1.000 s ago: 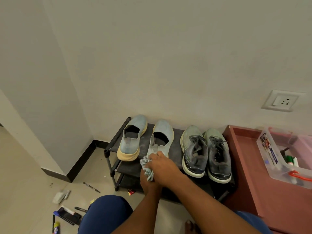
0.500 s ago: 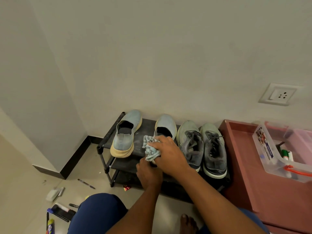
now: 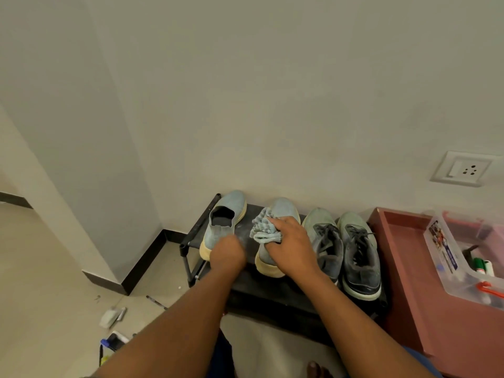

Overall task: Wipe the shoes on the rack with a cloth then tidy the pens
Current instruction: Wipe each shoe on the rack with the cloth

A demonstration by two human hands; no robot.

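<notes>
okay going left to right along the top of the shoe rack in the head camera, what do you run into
Light blue slip-on shoe with the left hand at its heel → second light blue slip-on with the right hand holding the cloth on it → grey laced sneaker → second grey laced sneaker.

Walls: plain off-white wall (image 3: 272,91); a jutting wall corner (image 3: 90,132) far left of the fingers.
Skirting: dark skirting (image 3: 147,257) along the wall foot, left of the fingers.
Floor: pale beige floor (image 3: 41,268), below-left of the fingers.
Socket: white wall socket (image 3: 463,169) up-right of the fingers.
Furniture: reddish-brown cabinet (image 3: 403,268), right of the fingers.
</notes>
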